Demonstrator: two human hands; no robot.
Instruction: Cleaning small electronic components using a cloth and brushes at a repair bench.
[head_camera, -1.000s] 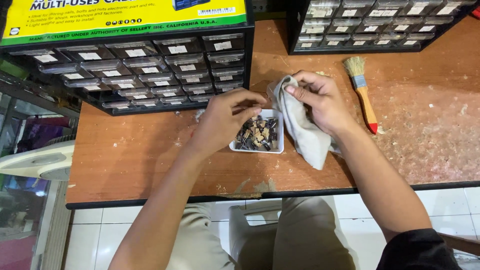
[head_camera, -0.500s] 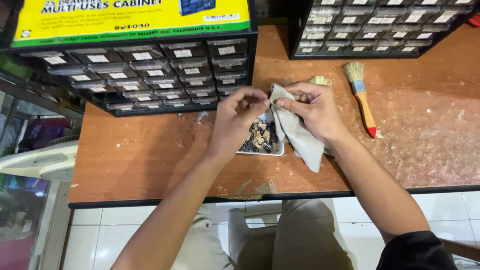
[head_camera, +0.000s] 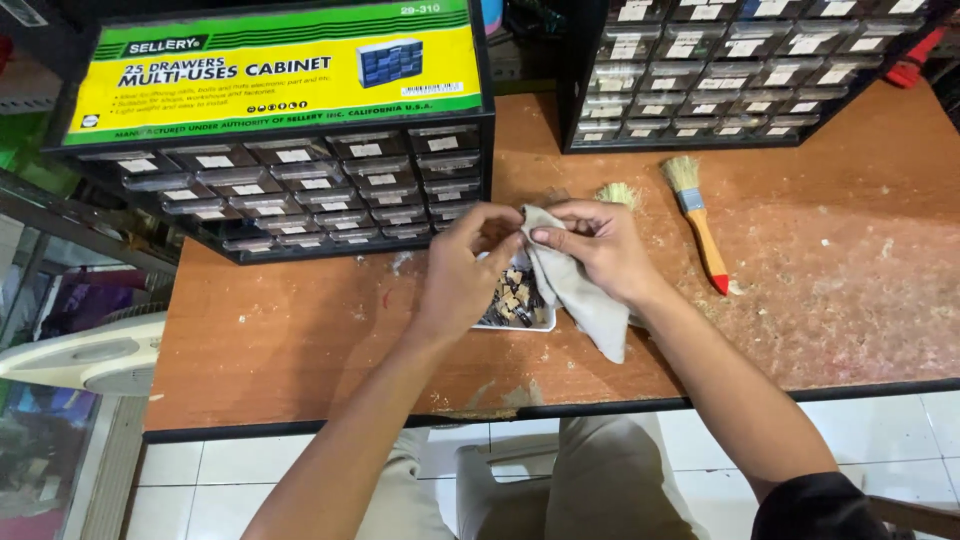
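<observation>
L hand (head_camera: 462, 272) & R hand (head_camera: 597, 250) both pinch grey cloth (head_camera: 580, 290) over tray (head_camera: 520, 322), w/ maybe small parts.

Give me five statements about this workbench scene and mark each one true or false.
1. The right hand holds a grey cloth. True.
2. The small white tray under the hands is full of water. False: it holds small dark and tan parts.
3. A paintbrush with an orange handle lies on the wooden table, right of the hands. True.
4. The left hand grips the paintbrush. False: its fingertips meet the cloth's top edge, over the tray.
5. Only one drawer cabinet stands on the table. False: there are two, the left cabinet with a yellow and green label, and the right cabinet.
</observation>
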